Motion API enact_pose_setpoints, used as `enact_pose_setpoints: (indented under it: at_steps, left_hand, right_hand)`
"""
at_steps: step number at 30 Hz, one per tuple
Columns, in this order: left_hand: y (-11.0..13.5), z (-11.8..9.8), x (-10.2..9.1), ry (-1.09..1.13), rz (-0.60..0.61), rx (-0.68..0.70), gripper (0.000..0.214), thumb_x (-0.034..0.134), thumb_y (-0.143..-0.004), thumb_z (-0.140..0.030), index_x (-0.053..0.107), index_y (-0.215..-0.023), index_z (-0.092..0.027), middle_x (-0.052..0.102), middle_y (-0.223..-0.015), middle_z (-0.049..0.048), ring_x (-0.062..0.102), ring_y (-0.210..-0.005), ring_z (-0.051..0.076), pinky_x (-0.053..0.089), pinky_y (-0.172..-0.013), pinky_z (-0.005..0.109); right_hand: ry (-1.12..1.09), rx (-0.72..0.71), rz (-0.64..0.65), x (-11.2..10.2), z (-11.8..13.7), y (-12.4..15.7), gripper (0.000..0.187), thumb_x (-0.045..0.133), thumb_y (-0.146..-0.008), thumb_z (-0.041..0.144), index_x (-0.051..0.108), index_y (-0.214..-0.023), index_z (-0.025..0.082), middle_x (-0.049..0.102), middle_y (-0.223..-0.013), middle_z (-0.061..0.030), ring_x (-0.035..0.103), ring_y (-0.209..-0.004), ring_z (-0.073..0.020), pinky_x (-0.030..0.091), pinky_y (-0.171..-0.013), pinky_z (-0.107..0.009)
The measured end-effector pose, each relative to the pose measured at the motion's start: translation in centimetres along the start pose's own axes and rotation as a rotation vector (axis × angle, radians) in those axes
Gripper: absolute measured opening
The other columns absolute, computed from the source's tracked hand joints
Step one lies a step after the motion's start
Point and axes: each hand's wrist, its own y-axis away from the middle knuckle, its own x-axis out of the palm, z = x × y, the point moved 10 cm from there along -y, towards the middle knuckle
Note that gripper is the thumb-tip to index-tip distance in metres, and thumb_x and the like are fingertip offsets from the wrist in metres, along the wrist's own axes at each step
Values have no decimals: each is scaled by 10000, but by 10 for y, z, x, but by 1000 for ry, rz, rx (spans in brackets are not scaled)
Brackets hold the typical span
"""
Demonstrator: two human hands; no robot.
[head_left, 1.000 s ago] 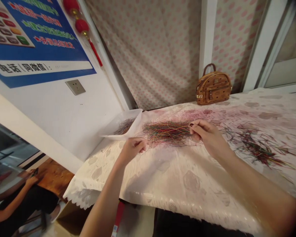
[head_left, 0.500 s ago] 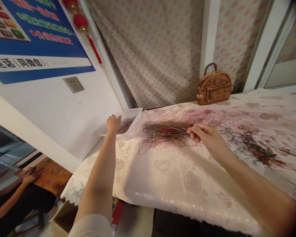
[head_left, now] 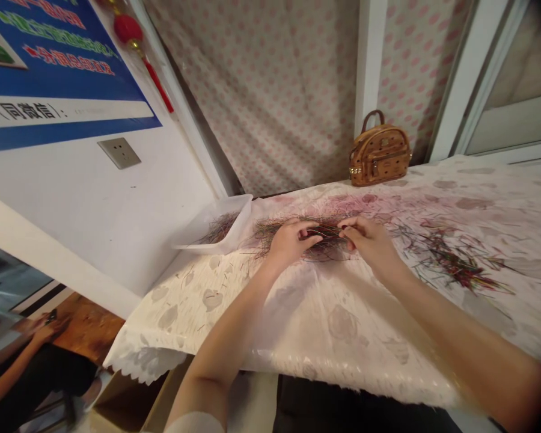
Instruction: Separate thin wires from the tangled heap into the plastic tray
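One o'clock holds a brown studded backpack, twelve a pink-dotted curtain. Over the multicoloured thin-strand heap on our cream tabletop, our left hand parts its fingers, hold unclear; our right hand pinches strands.

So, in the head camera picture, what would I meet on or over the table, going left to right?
White translucent plastic box → the person's bare left hand → the person's bare right hand → loose, tangled pile of thin multicoloured strands.

On tablecloth: bin left, strands inside | wire bundle middle | loose wires right | bag behind, before curtain
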Motion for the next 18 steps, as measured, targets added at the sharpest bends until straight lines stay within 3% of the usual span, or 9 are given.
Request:
enact_pose_setpoints:
  at_steps: [6,10,14,16,18]
  left_hand:
    - [4,8,6,286,-66,-91,223,642,-854,-364,749,-772,-187,705,-745,27,600,-692,145,429,-661,268]
    - [11,12,-7,448,-145,-109,249,616,-873,-373,745,-789,-178,697,-734,35,608,-690,143,455,-662,264]
    - [14,5,-20,346,-188,22,207,610,-895,-349,760,-904,-207,721,-963,66,638,-969,181,491,-852,300]
    - [15,5,-11,259,-100,53,208,626,-890,-326,746,-1030,-230,701,-1084,67,628,-1020,180,498,-849,295]
    - [16,11,2,176,-6,43,249,645,-878,-302,722,-1109,-250,691,-1086,55,638,-931,158,503,-789,279]
  right_hand:
    - [197,-1,225,31,-18,2,300,530,-759,225,640,-1037,212,668,-686,-2,544,-485,-131,425,-516,-272]
    - [396,-70,280,40,-20,6,165,552,-772,252,682,-871,227,670,-649,6,563,-518,-137,409,-542,-265]
    - [394,-145,184,29,-5,5,197,501,-824,295,679,-788,218,661,-672,-13,547,-529,-144,384,-522,-272]
    - [336,-163,79,14,5,3,216,494,-838,319,673,-771,218,654,-684,-28,532,-527,-150,381,-512,-281]
    - [250,-166,-21,-2,12,0,223,511,-840,353,645,-715,226,658,-704,-40,517,-527,-155,380,-499,-290]
